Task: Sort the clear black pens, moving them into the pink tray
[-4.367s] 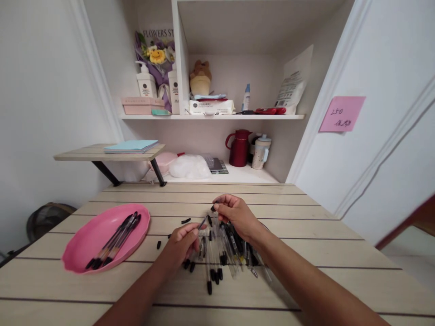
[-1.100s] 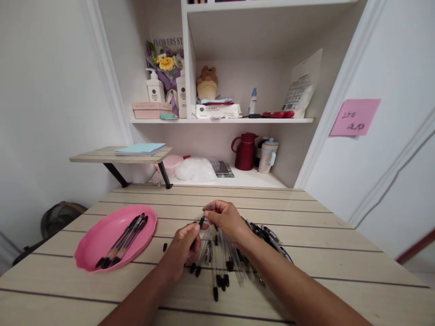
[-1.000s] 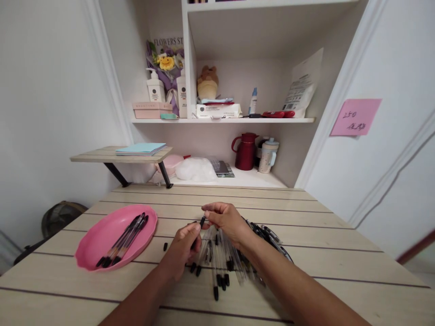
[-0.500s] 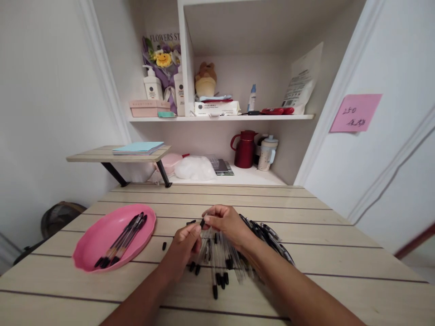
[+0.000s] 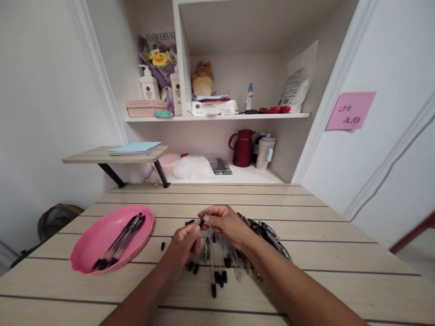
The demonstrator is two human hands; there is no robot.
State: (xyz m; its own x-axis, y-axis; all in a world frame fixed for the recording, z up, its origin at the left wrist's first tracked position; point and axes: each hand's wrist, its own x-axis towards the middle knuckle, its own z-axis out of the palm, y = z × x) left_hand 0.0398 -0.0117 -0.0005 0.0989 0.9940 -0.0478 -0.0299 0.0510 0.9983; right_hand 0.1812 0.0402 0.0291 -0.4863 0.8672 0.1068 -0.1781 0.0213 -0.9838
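My left hand (image 5: 185, 242) pinches the lower end of a small black pen part (image 5: 201, 223), thumb against forefinger. The fingers of my right hand (image 5: 222, 224) are closed on its upper end, where a paler tip shows. Whether it is a cap or a grip, I cannot tell. Below the hands lies a spread of clear pen barrels (image 5: 213, 262) with black ends, partly hidden by my right hand and forearm. One loose black cap (image 5: 163, 246) rests left of my left hand, and another small black piece (image 5: 189, 222) lies just behind it.
On the left stands a pink scalloped tray (image 5: 79, 246) holding several assembled pens (image 5: 122, 242). A heap of black pen parts (image 5: 267, 233) lies right of my right hand. A raised wooden stand (image 5: 84, 156) and a white shelf unit (image 5: 244, 117) with a red jug (image 5: 242, 148) are behind.
The whole view has shifted slightly to the left. Both hands keep the same pinch on the black pen part; the tray and the pens have not moved on the table.
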